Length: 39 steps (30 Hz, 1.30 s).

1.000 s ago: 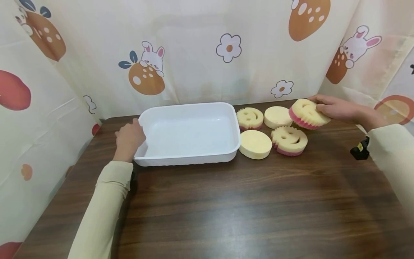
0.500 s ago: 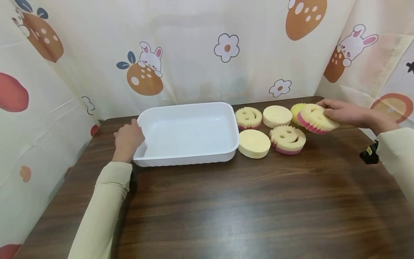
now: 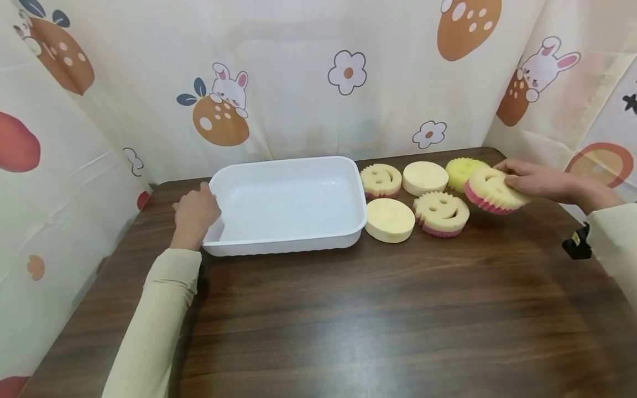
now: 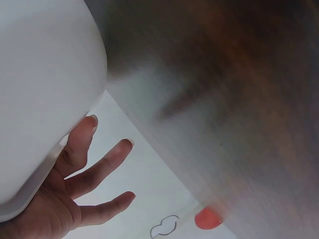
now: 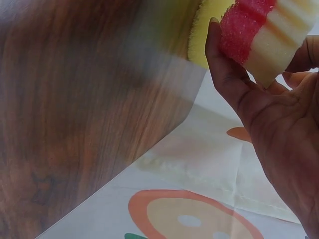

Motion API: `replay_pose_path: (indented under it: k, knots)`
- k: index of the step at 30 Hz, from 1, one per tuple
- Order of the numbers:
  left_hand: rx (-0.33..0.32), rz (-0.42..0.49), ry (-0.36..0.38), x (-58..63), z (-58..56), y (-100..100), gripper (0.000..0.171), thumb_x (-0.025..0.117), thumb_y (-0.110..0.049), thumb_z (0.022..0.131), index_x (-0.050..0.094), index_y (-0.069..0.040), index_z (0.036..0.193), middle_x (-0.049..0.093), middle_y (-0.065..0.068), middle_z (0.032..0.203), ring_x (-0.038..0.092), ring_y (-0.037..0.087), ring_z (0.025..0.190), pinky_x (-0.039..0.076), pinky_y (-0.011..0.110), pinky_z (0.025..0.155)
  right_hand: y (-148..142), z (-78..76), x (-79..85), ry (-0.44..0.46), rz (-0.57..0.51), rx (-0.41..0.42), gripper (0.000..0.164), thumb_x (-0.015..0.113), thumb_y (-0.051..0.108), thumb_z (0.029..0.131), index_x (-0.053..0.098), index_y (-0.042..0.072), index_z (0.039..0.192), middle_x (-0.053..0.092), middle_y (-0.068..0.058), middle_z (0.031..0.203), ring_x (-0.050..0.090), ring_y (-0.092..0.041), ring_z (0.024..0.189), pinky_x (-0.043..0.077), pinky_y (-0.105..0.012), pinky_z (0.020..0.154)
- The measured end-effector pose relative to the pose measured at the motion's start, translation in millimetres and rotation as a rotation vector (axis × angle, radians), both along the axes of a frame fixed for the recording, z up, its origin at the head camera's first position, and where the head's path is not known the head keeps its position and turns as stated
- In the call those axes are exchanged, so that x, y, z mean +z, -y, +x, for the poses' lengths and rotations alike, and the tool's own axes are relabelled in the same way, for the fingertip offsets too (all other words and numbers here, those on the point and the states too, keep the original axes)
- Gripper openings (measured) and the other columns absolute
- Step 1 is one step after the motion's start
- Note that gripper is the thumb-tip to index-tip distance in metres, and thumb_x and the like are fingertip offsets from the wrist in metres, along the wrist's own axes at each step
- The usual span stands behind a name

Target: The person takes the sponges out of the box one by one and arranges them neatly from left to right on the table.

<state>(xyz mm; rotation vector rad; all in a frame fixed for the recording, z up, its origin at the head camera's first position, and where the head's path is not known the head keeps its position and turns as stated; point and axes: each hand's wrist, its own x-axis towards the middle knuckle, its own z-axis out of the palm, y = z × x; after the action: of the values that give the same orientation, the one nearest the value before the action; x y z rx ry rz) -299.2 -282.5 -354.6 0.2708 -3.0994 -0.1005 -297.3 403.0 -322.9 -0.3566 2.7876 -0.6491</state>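
My left hand (image 3: 196, 215) grips the left wall of a white rectangular tray (image 3: 283, 243), which has nothing inside. In the left wrist view, its fingers (image 4: 102, 172) spread along the outside of the tray while the thumb is hidden. On the right, my right hand (image 3: 539, 179) pinches a smiley-face sponge (image 3: 496, 190), cream on top and pink below. The right wrist view shows a finger along the pink layer (image 5: 241, 37). That sponge is tilted and overlaps a bright yellow scalloped sponge (image 3: 461, 170) behind it.
Right of the tray lie two plain round cream sponges (image 3: 390, 219) and two more smiley sponges (image 3: 442, 211) with pink undersides. They stand close together on the dark wooden table (image 3: 348, 326). A printed curtain (image 3: 298, 83) borders its back and sides.
My right hand has moved the smiley sponge right and slightly toward me, uncovering the yellow scalloped sponge behind it. My left hand has stayed at the tray.
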Motion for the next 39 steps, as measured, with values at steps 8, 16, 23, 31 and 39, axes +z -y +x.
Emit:
replay_pose_path:
  k: [8,16,23,31,39]
  knots:
    - [0.005,0.009,0.015,0.4,0.5,-1,0.05,0.038,-0.019,0.102,0.033,0.013,0.139,0.059,0.039,0.11,0.06,0.057,0.101,0.041,0.072,0.097,-2,1.8,-4.9,0.001,-0.007,0.011,0.036,0.034,0.019,0.107,0.041,-0.001,0.137,0.044,-0.02,0.129,0.035,0.009,0.095,0.035,-0.014,0.078]
    - [0.008,-0.001,0.022,1.9,0.1,1,0.052,0.04,-0.02,0.102,0.032,0.014,0.14,0.058,0.04,0.111,0.06,0.058,0.101,0.042,0.072,0.096,-3,2.0,-7.4,0.013,0.029,0.003,0.037,0.036,0.019,0.106,0.04,-0.001,0.137,0.044,-0.025,0.131,0.036,0.006,0.097,0.035,-0.015,0.077]
    - [0.016,-0.003,0.026,1.4,0.7,-1,0.051,0.039,-0.02,0.102,0.032,0.013,0.141,0.058,0.04,0.112,0.06,0.057,0.101,0.043,0.071,0.096,-5,0.7,-16.3,0.062,0.036,0.017,0.037,0.034,0.018,0.107,0.037,0.0,0.139,0.041,-0.028,0.133,0.039,-0.038,0.116,0.036,-0.018,0.076]
    - [0.015,-0.006,0.021,0.2,0.5,-2,0.052,0.039,-0.02,0.102,0.032,0.013,0.141,0.058,0.04,0.112,0.06,0.057,0.1,0.043,0.071,0.096,-4,-2.8,-18.9,0.083,0.053,0.011,0.038,0.037,0.017,0.106,0.035,-0.002,0.139,0.041,-0.028,0.13,0.04,-0.041,0.114,0.039,-0.027,0.079]
    - [0.016,-0.004,0.022,3.1,0.1,-2,0.051,0.036,-0.02,0.102,0.032,0.013,0.14,0.058,0.04,0.111,0.06,0.056,0.101,0.043,0.071,0.096,-1,-5.9,-20.4,0.05,0.071,0.009,0.037,0.04,0.015,0.103,0.04,-0.003,0.136,0.044,-0.026,0.125,0.042,-0.039,0.111,0.038,-0.027,0.08]
